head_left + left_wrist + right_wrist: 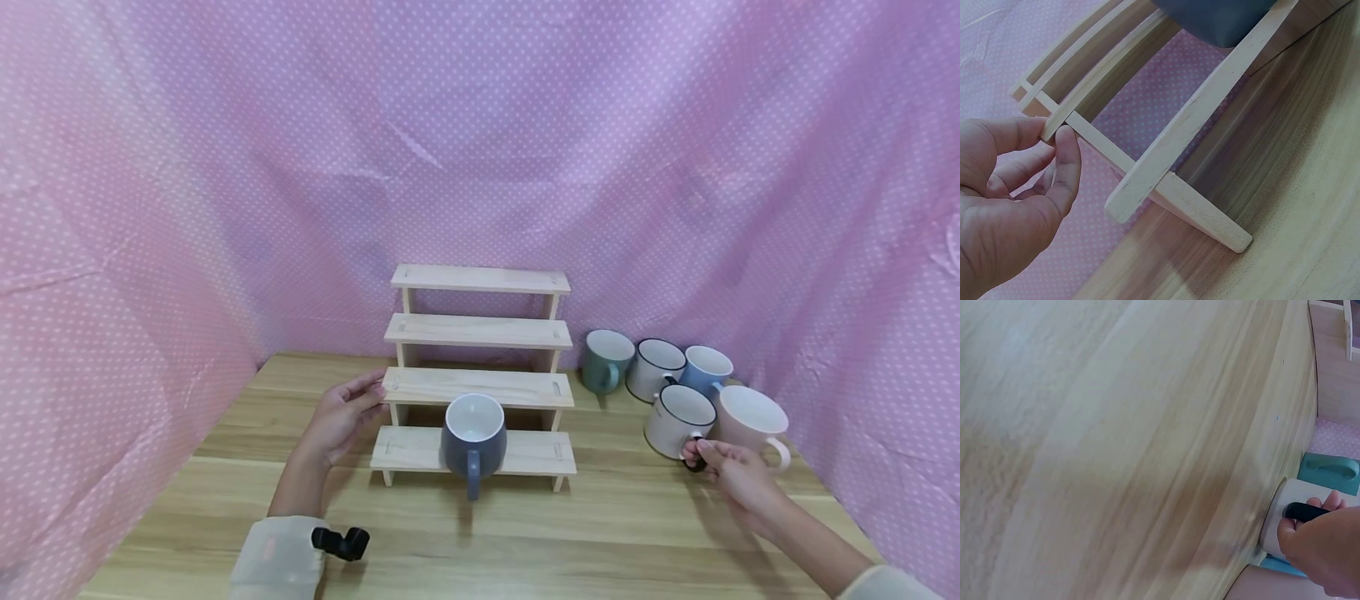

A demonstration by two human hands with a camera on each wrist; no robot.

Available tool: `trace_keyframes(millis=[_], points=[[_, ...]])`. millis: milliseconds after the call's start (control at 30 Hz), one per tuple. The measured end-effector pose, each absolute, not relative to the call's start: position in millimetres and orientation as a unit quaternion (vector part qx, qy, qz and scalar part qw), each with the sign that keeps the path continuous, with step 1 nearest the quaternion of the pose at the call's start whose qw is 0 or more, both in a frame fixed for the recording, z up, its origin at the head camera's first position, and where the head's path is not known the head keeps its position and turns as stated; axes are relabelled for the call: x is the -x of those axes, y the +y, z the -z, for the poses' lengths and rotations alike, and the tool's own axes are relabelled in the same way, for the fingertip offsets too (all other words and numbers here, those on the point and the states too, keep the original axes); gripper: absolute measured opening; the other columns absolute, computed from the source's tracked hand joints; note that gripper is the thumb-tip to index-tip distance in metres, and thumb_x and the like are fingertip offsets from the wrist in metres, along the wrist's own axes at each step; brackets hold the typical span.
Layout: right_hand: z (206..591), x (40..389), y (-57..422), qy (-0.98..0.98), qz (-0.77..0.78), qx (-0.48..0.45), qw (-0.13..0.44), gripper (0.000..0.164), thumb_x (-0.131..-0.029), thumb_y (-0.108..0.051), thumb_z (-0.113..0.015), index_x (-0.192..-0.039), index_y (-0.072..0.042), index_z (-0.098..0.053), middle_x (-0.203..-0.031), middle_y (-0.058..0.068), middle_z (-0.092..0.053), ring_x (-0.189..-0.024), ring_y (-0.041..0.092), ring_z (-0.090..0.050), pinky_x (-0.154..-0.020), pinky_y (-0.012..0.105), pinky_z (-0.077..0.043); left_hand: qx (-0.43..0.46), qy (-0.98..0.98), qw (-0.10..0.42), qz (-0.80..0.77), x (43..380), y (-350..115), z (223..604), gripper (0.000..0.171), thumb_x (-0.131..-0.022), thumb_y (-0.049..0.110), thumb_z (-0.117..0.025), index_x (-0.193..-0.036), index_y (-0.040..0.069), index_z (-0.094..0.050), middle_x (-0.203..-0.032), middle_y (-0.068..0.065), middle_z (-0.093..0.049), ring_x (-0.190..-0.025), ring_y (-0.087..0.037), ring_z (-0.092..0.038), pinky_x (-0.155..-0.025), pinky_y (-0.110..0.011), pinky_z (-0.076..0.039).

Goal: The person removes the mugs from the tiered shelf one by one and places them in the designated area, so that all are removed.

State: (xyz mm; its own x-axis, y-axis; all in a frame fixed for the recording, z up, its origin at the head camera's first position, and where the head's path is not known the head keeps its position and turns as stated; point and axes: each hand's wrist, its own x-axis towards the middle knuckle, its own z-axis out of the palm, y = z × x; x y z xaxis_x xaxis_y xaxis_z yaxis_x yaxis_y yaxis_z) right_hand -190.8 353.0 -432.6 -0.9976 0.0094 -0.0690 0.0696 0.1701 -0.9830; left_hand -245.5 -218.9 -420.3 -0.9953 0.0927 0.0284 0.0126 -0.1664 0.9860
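Observation:
My left hand (341, 421) pinches the left end of the second-lowest shelf of a pale wooden four-tier stand (480, 386). In the left wrist view its thumb and fingers (1067, 164) close on that shelf's end. A grey-blue mug (474, 437) with a white inside stands on the lowest shelf, its handle toward me. Over at the right, my right hand (738, 479) grips the black handle (1305, 511) of a white mug (680, 421) with a dark rim. That mug is close in front of the other mugs.
Behind and beside the white mug stand a green mug (607, 361), a second white mug with a dark rim (656, 369), a blue mug (707, 371) and a pale pink mug (750, 417). A dotted pink cloth (480, 167) hangs behind the wooden table (570, 542).

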Motion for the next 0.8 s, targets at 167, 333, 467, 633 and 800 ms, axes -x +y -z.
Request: trace_keyframes(millis=[167,333,467,633,800], points=[[431,192,355,0.768,0.639,-0.033,0.029,0.029,-0.111,-0.015,-0.045,-0.110,0.006,-0.065,-0.095,-0.005,-0.069,-0.091,0.001,-0.062,-0.081,0.019,-0.053,-0.042,0.642,0.029,-0.765,245,-219,420,0.052,-0.104,0.005,-0.058,-0.151,-0.009,-0.039,-0.125,-0.008,-0.055,-0.106,-0.009,-0.062,-0.097,-0.022,-0.055],[431,191,358,0.773,0.632,-0.035,0.032,0.032,-0.111,-0.018,-0.044,-0.113,0.007,-0.065,-0.096,-0.006,-0.069,-0.092,0.001,-0.062,-0.082,0.020,-0.053,-0.040,0.641,0.026,-0.766,245,-219,419,0.051,-0.104,0.004,-0.057,-0.151,-0.009,-0.040,-0.123,-0.007,-0.056,-0.105,-0.009,-0.062,-0.095,-0.020,-0.056],[430,190,360,0.779,0.625,-0.032,0.035,0.033,-0.111,-0.019,-0.044,-0.115,0.007,-0.064,-0.098,-0.007,-0.070,-0.094,0.000,-0.061,-0.083,0.019,-0.052,-0.038,0.639,0.023,-0.767,246,-219,418,0.051,-0.104,0.004,-0.058,-0.150,-0.009,-0.040,-0.120,-0.005,-0.057,-0.103,-0.008,-0.062,-0.094,-0.020,-0.056],[430,191,363,0.772,0.634,-0.019,0.040,0.033,-0.111,-0.018,-0.046,-0.117,0.011,-0.061,-0.101,-0.005,-0.069,-0.096,0.000,-0.061,-0.085,0.018,-0.054,-0.039,0.639,0.025,-0.768,245,-219,418,0.051,-0.104,0.004,-0.058,-0.150,-0.009,-0.041,-0.119,-0.004,-0.057,-0.102,-0.008,-0.062,-0.095,-0.021,-0.056],[425,192,367,0.812,0.582,-0.032,0.021,0.036,-0.108,-0.016,-0.054,-0.120,0.017,-0.061,-0.103,-0.005,-0.071,-0.092,-0.001,-0.064,-0.083,0.020,-0.058,-0.041,0.641,0.028,-0.766,245,-219,418,0.051,-0.104,0.005,-0.058,-0.150,-0.009,-0.041,-0.120,-0.005,-0.056,-0.103,-0.008,-0.062,-0.097,-0.023,-0.055]])
